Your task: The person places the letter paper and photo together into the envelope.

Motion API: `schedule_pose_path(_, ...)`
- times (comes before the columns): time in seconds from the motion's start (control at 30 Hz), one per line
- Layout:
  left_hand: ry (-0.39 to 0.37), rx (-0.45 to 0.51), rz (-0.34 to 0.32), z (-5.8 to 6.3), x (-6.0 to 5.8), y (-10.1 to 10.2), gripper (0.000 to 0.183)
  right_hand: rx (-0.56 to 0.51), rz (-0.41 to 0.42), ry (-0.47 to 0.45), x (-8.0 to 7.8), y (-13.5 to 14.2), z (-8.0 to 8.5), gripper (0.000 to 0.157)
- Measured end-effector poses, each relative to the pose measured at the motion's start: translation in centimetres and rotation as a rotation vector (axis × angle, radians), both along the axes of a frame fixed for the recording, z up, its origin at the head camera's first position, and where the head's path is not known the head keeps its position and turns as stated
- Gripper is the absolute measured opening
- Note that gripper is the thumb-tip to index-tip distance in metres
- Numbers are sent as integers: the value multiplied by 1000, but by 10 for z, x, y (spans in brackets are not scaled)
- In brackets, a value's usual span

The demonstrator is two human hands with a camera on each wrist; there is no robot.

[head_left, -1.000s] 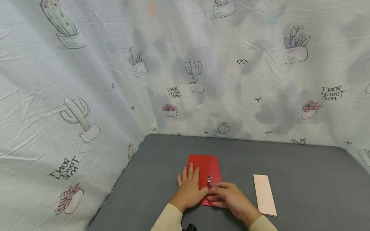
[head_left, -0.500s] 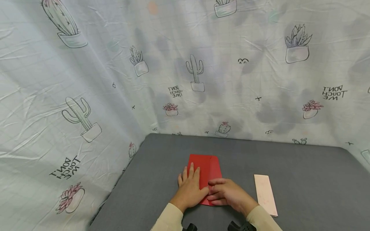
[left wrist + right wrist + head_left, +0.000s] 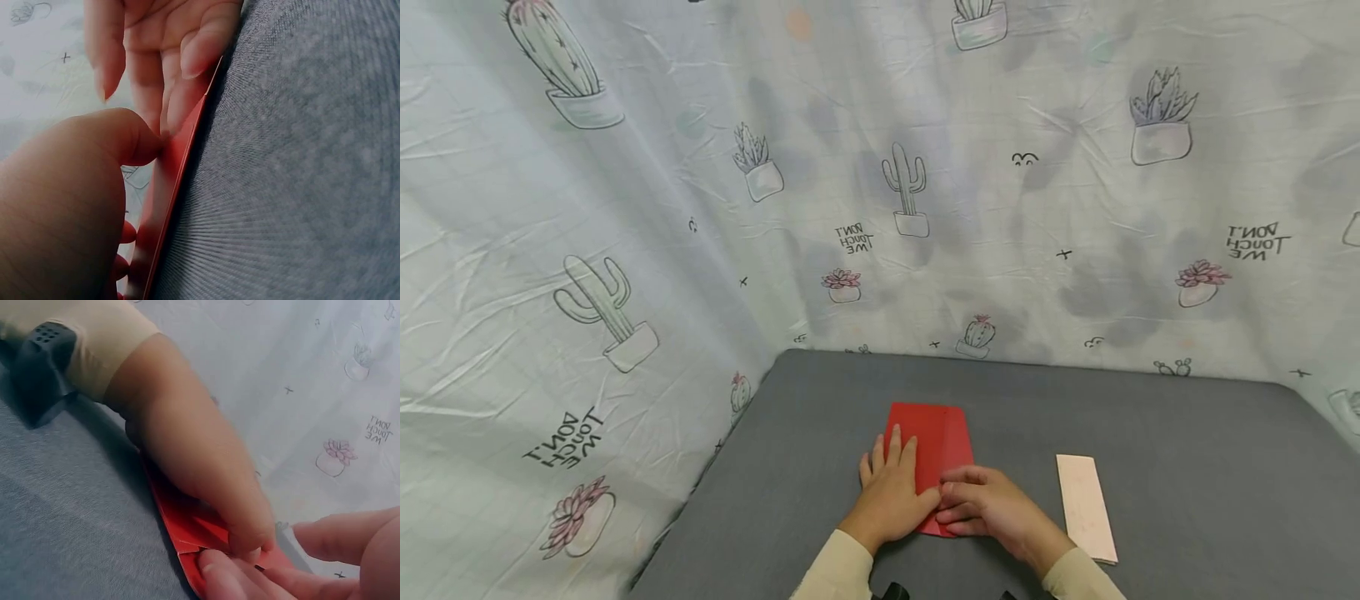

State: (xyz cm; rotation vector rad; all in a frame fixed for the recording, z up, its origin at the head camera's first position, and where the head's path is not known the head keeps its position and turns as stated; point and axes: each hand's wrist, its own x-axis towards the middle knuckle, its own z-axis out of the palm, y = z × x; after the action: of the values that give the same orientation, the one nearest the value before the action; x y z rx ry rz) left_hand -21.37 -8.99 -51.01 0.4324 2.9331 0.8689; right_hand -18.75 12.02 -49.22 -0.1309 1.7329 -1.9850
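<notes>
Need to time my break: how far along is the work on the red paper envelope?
Done: the red rectangular paper envelope lies flat, its flap open. In hand: the left hand rests on it; the right hand reaches across the flap. Remaining, probably: closing the flap. Contents cannot be judged.

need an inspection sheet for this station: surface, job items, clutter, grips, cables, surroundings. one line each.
Surface: dark grey fabric-textured tabletop, flat.
Job items: flat red rectangular paper envelope, lying on the tabletop, partly covered by both hands.
Clutter: pale pink oblong paper-like strip, lying flat to the right of the envelope, apart from it.
Grips: bare left hand rests on the envelope, fingers spread; bare right hand touches its right side, fingers bent, pinch or not cannot be told.
Cables: nothing seen.
Surroundings: white wrinkled cloth backdrop behind and to the left, printed with potted cacti and mirrored lettering.
</notes>
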Motion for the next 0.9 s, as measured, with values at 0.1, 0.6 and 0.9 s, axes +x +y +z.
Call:
schedule_pose_path(0.1, -2, 1, -4, 1, 1, 0, 88, 17, -46, 33, 4, 7, 2, 54)
schedule_pose_path(0.6, -18, 26, 5, -4, 0, -3, 88, 111, -365, 227, 10, 47, 10, 51)
schedule_pose_path(0.9, -25, 31, 4, -4, -1, -2, 88, 224, -452, 278, 10, 68, 11, 54)
